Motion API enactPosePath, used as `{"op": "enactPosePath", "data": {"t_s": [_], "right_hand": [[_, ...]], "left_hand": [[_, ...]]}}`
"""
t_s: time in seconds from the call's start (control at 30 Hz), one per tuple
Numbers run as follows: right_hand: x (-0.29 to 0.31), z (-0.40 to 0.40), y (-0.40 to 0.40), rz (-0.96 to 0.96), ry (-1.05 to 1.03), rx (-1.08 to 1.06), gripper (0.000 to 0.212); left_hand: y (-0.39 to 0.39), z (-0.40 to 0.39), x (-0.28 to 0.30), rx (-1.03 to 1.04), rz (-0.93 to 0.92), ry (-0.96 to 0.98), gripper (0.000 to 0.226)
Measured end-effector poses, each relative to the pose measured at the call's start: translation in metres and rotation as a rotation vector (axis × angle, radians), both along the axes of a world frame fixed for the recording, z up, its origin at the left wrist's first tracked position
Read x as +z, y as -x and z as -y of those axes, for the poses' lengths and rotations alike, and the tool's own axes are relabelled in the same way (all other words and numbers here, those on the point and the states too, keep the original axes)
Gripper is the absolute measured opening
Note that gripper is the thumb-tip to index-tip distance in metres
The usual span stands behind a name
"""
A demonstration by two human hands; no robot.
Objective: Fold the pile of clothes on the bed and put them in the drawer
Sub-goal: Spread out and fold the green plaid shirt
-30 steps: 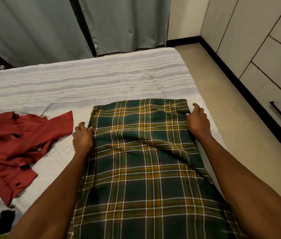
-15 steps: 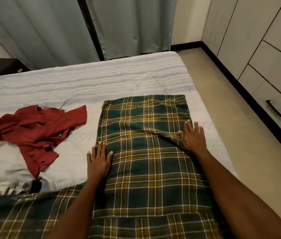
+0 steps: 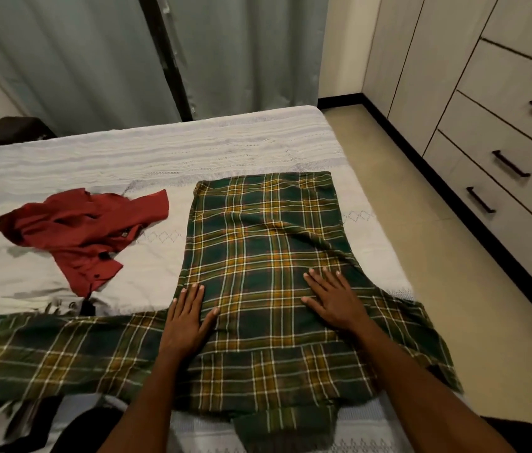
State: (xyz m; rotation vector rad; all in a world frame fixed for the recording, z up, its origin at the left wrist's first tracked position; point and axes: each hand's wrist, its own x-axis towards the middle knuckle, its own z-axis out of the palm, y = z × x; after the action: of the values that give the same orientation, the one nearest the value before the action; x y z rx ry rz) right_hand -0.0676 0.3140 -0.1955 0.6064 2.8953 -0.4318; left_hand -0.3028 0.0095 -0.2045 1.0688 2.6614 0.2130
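A green and yellow plaid shirt [image 3: 258, 243] lies spread flat on the white bed [image 3: 166, 152], its body stretching away from me and one sleeve running off to the left. My left hand [image 3: 188, 317] presses flat on the shirt near its left edge, fingers straight. My right hand [image 3: 335, 297] lies flat on the cloth further right, fingers spread. A crumpled red shirt [image 3: 81, 232] sits on the bed to the left, apart from both hands. Closed drawers [image 3: 500, 178] with dark handles line the wall at the right.
Grey curtains [image 3: 94, 57] hang behind the bed. A dark low stand [image 3: 6, 134] is at the far left. Beige floor [image 3: 421, 197] runs between the bed's right edge and the drawers. Dark clothing [image 3: 72, 426] lies at the bed's near left corner.
Both hands have slid back toward me along the plaid shirt, from its far edge to its middle, palms flat. More of the shirt's near part and left sleeve now shows.
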Motion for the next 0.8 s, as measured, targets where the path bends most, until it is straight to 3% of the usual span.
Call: {"op": "enactPosePath", "data": {"t_s": [0.07, 0.23, 0.37, 0.43, 0.53, 0.7, 0.8], "right_hand": [[0.005, -0.001, -0.014, -0.014, -0.016, 0.001, 0.093], [0.002, 0.005, -0.046, 0.049, -0.047, -0.271, 0.098], [0.018, 0.003, -0.043, -0.083, 0.024, -0.312, 0.063], [0.030, -0.004, -0.038, -0.250, 0.000, -0.356, 0.041], [0.040, -0.030, -0.023, -0.398, 0.019, -0.539, 0.030], [0.044, -0.093, 0.009, -0.212, 0.393, -0.762, 0.043], [0.040, -0.133, 0.039, -0.184, 0.474, -0.748, 0.034]], "left_hand": [[-0.002, 0.005, 0.001, 0.023, -0.003, 0.000, 0.078], [-0.012, 0.005, 0.004, 0.118, -0.005, 0.045, 0.080], [-0.024, -0.031, 0.029, 0.258, -0.049, 0.054, 0.079], [-0.029, -0.054, 0.040, 0.198, -0.108, -0.018, 0.070], [-0.034, -0.099, 0.052, 0.023, -0.062, -0.122, 0.053], [-0.038, -0.181, 0.070, -0.231, -0.025, -0.183, 0.040], [-0.029, -0.236, 0.075, -0.290, -0.028, -0.230, 0.035]]}}
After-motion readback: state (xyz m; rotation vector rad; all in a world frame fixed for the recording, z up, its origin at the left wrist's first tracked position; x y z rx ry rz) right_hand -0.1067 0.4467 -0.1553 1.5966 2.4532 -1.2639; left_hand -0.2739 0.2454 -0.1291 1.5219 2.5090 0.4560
